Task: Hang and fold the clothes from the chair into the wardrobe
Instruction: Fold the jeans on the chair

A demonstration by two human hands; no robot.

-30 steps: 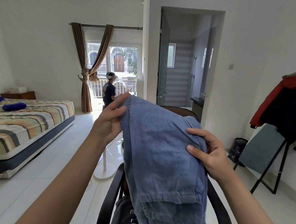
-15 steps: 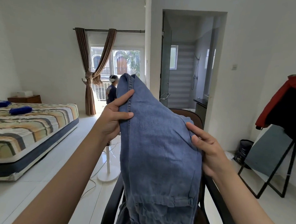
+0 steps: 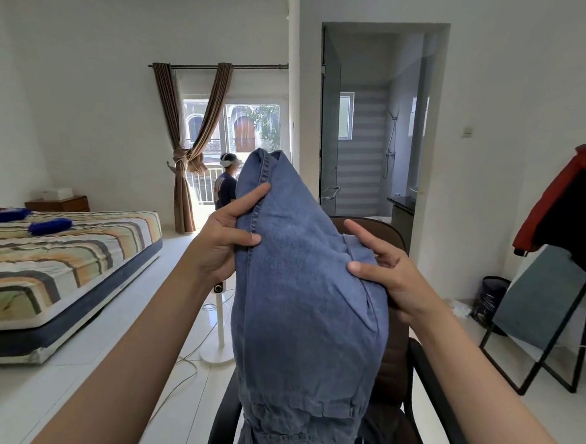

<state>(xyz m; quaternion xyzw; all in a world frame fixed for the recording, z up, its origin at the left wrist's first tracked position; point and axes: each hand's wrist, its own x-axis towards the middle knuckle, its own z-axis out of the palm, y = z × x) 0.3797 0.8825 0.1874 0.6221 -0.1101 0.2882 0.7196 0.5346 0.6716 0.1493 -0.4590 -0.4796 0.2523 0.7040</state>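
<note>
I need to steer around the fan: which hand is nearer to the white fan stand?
Left. The left hand is just above the fan stand; the right hand is across the jeans from it.

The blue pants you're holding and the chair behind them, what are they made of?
The blue pants look like denim, soft and a bit faded: you can see a stitched seam beside the left hand and a sewn hem at the bottom. The right hand pinches the other edge. The chair seems to have brown leather or fake leather padding, smooth and slightly shiny, with black armrests, likely plastic.
</note>
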